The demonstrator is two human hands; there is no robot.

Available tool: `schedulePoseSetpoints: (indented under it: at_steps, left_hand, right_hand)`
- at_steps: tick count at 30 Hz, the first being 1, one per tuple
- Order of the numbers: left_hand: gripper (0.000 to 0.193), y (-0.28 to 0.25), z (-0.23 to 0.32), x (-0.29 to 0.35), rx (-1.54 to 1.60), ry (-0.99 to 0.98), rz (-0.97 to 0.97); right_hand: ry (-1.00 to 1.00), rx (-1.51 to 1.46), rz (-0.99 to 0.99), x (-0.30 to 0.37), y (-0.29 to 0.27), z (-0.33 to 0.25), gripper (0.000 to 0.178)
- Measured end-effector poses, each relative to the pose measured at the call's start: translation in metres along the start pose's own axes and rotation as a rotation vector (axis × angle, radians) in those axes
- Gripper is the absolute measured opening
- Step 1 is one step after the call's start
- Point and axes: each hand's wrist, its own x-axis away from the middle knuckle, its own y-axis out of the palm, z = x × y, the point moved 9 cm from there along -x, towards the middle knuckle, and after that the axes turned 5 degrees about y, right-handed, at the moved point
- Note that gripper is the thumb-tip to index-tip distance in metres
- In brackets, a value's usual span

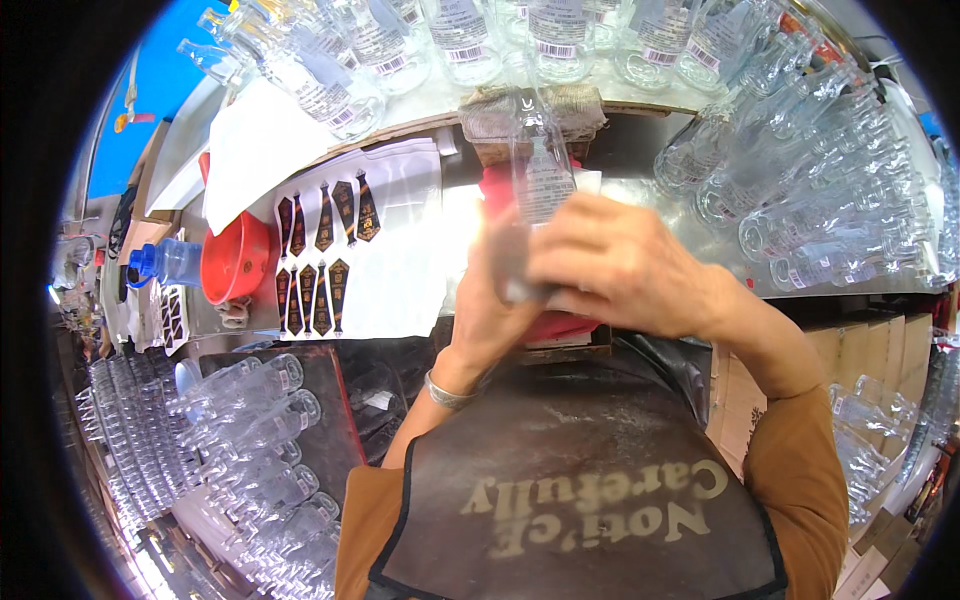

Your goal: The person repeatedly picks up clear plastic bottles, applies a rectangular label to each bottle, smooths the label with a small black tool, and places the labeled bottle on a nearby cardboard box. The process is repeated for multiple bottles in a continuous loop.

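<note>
A clear glass bottle (545,175) with printed text rests against a cloth-padded stand (585,112), just beyond my hands. My left hand (490,295) is curled around a dark, glossy-looking thing (511,255), smeared by motion. From the right, my right hand (620,260) closes its fingers against the same thing; its fingertips are blurred. What both hands hold is too blurred to name. To the left, a white sheet (400,270) bears two rows of dark, tie-shaped labels (324,219) with gold and orange marks. Red material (497,190) shows beneath the bottle.
Clear glass bottles stand along the back (462,40) and crowd the right of the metal table (820,170). More bottles (270,450) lie at lower left. A red bowl (235,265) and a blue-capped plastic bottle (175,262) sit left of the sheet. Cardboard boxes (825,350) are at lower right.
</note>
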Motion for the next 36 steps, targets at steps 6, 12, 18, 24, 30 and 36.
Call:
schedulePoseSetpoints:
  at_steps: [6,12,18,24,30,36]
  left_hand:
    - [0.112,0.0,-0.008,0.0,0.025,-0.059,-0.006]
    - [0.103,-0.003,-0.003,0.002,-0.006,-0.003,0.05]
    - [0.091,0.004,0.008,-0.006,-0.016,-0.006,0.082]
    - [0.09,0.003,0.02,-0.003,-0.135,0.006,0.089]
    - [0.107,0.002,0.013,0.002,-0.266,0.043,0.082]
    - [0.106,0.002,0.01,0.001,-0.093,0.015,0.099]
  right_hand:
    - [0.358,-0.123,0.335,0.007,-0.047,0.096,0.02]
    - [0.241,-0.333,0.031,0.047,-0.004,0.021,0.026]
    - [0.316,0.144,0.291,-0.011,-0.057,0.075,0.022]
    - [0.177,0.373,0.083,-0.056,-0.021,0.05,0.011]
    - [0.031,0.075,-0.264,-0.016,0.017,-0.007,0.013]
    - [0.123,0.065,0.13,-0.005,-0.024,0.044,0.017]
